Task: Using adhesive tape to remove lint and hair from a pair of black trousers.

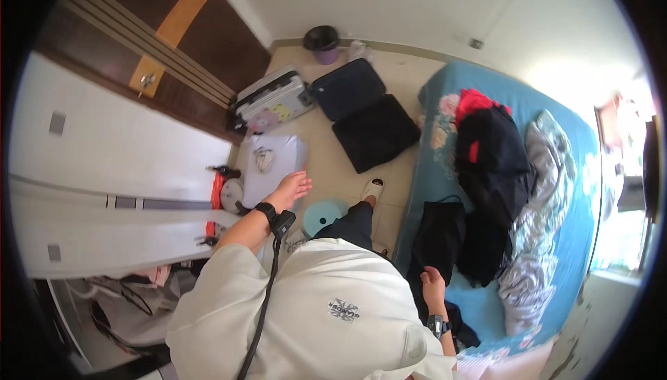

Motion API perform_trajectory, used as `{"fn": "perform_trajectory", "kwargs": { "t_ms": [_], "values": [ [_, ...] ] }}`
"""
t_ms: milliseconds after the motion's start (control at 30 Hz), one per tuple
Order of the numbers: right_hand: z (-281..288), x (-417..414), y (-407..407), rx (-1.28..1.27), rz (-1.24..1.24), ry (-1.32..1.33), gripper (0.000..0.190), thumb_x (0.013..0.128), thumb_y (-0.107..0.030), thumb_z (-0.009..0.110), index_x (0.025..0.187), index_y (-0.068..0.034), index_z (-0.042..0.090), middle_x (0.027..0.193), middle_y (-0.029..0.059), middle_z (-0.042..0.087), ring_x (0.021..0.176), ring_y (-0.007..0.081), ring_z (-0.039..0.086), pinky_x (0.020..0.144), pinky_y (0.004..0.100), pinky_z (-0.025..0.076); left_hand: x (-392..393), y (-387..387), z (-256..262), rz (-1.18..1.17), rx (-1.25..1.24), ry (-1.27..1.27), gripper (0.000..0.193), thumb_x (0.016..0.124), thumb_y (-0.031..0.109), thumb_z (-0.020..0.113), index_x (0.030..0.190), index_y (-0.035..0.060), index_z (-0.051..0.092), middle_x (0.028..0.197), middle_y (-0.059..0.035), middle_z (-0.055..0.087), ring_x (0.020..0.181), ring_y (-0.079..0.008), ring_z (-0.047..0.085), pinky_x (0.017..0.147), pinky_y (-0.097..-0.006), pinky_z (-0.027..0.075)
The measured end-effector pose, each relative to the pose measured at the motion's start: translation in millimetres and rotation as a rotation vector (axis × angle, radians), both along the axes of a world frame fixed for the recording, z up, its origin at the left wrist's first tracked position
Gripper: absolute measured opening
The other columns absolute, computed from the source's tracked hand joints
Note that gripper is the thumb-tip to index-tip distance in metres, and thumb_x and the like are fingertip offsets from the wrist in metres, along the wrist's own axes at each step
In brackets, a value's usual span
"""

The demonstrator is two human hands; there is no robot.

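My left hand [294, 192] is held out beside a white box-like piece [271, 182], its fingers extended and holding nothing. On that white top lies a bundle of pale cord or cable [264, 159]. Below the hand stands a light blue round stool [315, 218], partly behind my leg. My right hand [433, 283] hangs at the bed's edge in front of a black garment [440, 234], fingers loosely curled with nothing seen in them. Whether it touches the cloth cannot be told. Ahead on the floor, a dark suitcase [349, 88] lies spread open, with black cloth or lining [375, 132] across its nearer half.
A silver suitcase [273, 101] with stickers stands by the brown door [224, 25]. Behind is a purple bin [326, 57]. White wardrobe doors [120, 135] line the left. The blue-sheeted bed [568, 255] holds black and red clothing [492, 140] and a rumpled floral quilt [547, 171].
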State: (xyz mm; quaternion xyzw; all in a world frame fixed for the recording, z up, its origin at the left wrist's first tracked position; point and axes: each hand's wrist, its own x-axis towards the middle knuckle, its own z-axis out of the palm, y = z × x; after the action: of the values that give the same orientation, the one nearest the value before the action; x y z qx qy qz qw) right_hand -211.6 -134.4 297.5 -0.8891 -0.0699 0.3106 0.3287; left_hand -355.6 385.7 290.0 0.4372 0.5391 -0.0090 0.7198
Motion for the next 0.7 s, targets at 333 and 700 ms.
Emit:
{"fn": "perform_trajectory", "kwargs": {
  "t_ms": [333, 700],
  "values": [
    [-34.5, 104.0, 128.7, 0.092, 0.307, 0.049, 0.031, 0.091, -0.019, 0.060, 0.113, 0.001, 0.067, 0.089, 0.0145, 0.073, 0.081, 0.0239, 0.070, 0.073, 0.0345, 0.054, -89.1, 31.3, -52.2, 0.497, -0.086, -0.092, 0.058, 0.097, 0.034, 0.054, 0.146, 0.0075, 0.037, 0.136, -0.0151, 0.055, 0.121, -0.0295, 0.056, 0.108, -0.0462, 0.039],
    [-28.1, 210.0, 204.6, 0.088, 0.280, 0.379, 0.029, 0.092, -0.015, 0.058, 0.117, 0.001, 0.063, 0.081, 0.0061, 0.066, 0.069, 0.0134, 0.062, 0.059, 0.0268, 0.050, -46.0, 89.8, -22.6, 0.540, 0.118, -0.035, 0.052, 0.095, 0.034, 0.057, 0.140, 0.0088, 0.049, 0.125, -0.0090, 0.062, 0.113, -0.0239, 0.059, 0.096, -0.0402, 0.046]
  ]
}}
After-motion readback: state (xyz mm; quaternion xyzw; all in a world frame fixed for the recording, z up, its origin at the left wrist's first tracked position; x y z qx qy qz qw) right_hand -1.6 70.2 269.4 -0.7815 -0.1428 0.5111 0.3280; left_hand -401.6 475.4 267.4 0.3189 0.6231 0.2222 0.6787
